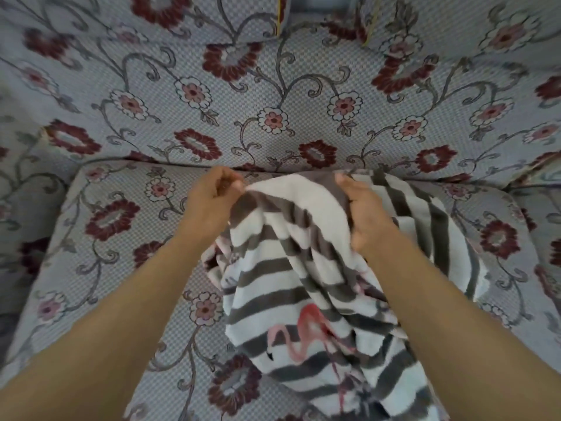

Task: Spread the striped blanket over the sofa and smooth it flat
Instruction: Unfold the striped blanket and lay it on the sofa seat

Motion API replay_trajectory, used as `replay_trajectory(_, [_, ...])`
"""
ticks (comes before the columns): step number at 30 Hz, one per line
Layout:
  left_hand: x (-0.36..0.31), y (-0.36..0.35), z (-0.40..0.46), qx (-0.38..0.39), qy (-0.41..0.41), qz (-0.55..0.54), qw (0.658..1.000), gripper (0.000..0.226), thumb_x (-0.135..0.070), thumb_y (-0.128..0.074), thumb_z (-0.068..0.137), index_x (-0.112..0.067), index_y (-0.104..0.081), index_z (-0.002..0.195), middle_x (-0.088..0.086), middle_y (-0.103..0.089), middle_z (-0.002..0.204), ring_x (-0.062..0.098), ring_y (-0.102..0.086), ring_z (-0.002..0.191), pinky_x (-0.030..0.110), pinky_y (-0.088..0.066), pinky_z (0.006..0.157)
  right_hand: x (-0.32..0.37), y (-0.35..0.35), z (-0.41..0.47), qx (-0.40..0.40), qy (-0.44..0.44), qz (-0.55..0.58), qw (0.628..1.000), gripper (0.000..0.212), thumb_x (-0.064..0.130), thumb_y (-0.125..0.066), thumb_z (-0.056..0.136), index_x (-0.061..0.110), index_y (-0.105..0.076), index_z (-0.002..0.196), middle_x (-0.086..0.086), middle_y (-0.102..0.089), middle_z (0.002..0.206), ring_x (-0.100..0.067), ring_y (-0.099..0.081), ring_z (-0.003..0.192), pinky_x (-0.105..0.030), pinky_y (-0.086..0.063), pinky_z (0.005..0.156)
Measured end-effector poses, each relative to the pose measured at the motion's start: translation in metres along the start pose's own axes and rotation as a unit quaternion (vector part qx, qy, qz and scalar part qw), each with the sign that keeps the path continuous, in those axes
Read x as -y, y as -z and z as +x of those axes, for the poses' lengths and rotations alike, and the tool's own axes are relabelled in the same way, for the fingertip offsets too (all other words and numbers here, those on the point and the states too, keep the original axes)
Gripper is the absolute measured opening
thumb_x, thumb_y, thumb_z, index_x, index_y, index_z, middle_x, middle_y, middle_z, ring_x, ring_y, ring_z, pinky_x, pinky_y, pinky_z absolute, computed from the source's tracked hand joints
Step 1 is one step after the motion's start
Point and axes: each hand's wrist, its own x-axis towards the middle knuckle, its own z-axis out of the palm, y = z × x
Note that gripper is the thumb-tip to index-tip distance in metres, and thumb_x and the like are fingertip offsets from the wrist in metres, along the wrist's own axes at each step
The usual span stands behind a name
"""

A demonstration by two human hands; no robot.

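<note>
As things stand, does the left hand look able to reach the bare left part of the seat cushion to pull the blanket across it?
Probably yes. The left hand pinches the striped blanket's top edge right beside that bare seat cushion, and nothing lies between them. The right hand grips the blanket too.

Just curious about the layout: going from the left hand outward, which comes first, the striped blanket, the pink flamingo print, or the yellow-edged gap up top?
1. Striped blanket: pinched by the left hand.
2. Flamingo print: lower on the blanket.
3. Yellow-edged gap: top centre.
</note>
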Motion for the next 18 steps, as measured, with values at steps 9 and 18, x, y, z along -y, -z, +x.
replay_trajectory(9, [0.078, -0.055, -0.087, 0.024, 0.405, 0.002, 0.914, 0.102, -0.048, -0.067, 0.080, -0.008, -0.005, 0.150, 0.017, -0.021, 0.154, 0.041, -0.030, 0.137, 0.048, -0.034, 0.109, 0.058, -0.053, -0.041, 0.108, 0.019, 0.188, 0.976, 0.061, 0.028, -0.037, 0.100, -0.006, -0.073, 0.066, -0.019, -0.071, 0.072, -0.028, -0.070, 0.061, -0.036, -0.060, 0.059])
replay_trajectory(18, [0.054, -0.058, -0.069, -0.034, 0.382, -0.207, 0.900, 0.024, -0.028, -0.051, 0.088, -0.011, -0.062, 0.100, 0.016, -0.067, 0.098, 0.035, -0.063, 0.092, 0.053, -0.055, 0.082, 0.073, -0.033, -0.044, 0.132, 0.071, 0.151, 0.977, 0.044, 0.027, -0.035, 0.101, -0.006, -0.064, 0.097, -0.019, -0.072, 0.086, -0.030, -0.071, 0.077, -0.038, -0.060, 0.068])
